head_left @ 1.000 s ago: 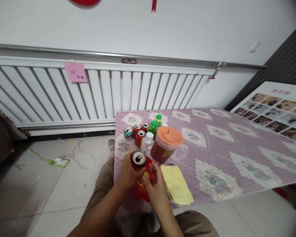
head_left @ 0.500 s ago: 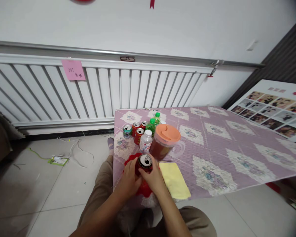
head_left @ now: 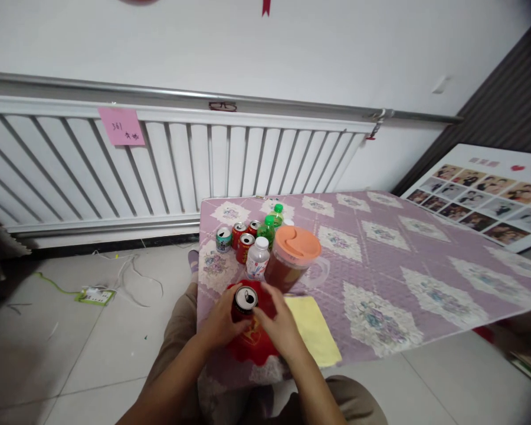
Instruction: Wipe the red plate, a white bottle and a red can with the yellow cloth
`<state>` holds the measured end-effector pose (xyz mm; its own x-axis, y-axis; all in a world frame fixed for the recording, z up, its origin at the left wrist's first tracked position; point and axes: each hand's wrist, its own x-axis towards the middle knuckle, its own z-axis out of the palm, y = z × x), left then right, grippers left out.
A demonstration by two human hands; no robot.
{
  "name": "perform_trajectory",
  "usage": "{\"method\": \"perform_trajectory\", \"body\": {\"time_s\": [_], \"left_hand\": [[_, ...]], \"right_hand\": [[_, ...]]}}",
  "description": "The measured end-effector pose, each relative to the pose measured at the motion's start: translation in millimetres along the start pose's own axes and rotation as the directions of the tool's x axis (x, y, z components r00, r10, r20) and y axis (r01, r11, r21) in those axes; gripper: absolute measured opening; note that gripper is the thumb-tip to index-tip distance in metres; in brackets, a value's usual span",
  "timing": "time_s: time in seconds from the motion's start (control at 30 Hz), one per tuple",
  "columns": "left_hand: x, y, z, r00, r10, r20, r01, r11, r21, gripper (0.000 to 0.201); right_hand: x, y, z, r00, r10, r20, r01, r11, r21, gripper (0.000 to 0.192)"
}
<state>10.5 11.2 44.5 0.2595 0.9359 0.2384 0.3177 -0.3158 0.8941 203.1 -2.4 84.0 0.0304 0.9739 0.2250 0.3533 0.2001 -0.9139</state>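
Note:
An opened dark drink can (head_left: 246, 299) stands upright over a red scalloped mat or dish (head_left: 259, 348) with gold marks. My left hand (head_left: 222, 319) wraps the can's left side, fingers and thumb closed around it. To its right, my right hand (head_left: 279, 321) has thumb and fingers spread apart; the thumb tip comes near the can, and I see nothing gripped in it. Just beyond the can is a white-capped bottle (head_left: 257, 260). A pitcher (head_left: 287, 268) with an orange lid and brown liquid stands beside that bottle. The can's lower part is hidden by my hands.
Behind the bottle stand red cans (head_left: 245, 248), a teal can (head_left: 223, 240) and green-capped bottles (head_left: 269, 229). A folded yellow cloth (head_left: 316, 330) lies right of my right hand, on the floral tablecloth (head_left: 376, 277). A white radiator (head_left: 230, 165) runs behind the table.
The can has shifted slightly left in my left hand. My right hand has come off it, fingers opening, so more of the red mat or dish shows. The view has moved slightly.

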Motion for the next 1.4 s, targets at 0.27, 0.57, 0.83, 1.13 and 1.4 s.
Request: {"method": "perform_trajectory", "body": {"time_s": [0.27,0.57,0.83,1.13,1.4], "left_hand": [[-5,-4,6.5,0.998,-0.034,-0.056,0.037,0.997,0.065,0.082],[-5,0,5.7,0.995,-0.075,-0.065,0.077,0.997,0.018,0.083],[-5,1,5.2,0.995,-0.068,-0.077,0.071,0.997,0.036,0.081],[-4,1,4.8,0.996,-0.058,-0.066,0.06,0.998,0.025,0.081],[-6,-1,4.0,0.99,-0.087,-0.108,0.084,0.996,-0.037,0.084]], "right_hand": [[47,15,-83,0.727,0.136,-0.673,-0.045,0.987,0.151,0.055],[89,18,-104,0.869,0.237,-0.435,-0.162,0.966,0.203,0.056],[102,18,-94,0.837,0.215,-0.503,-0.075,0.956,0.283,0.062],[113,-24,-127,0.768,0.171,-0.617,0.042,0.948,0.316,0.055],[92,-76,-171,0.8,0.095,-0.593,0.087,0.958,0.272,0.052]]}}
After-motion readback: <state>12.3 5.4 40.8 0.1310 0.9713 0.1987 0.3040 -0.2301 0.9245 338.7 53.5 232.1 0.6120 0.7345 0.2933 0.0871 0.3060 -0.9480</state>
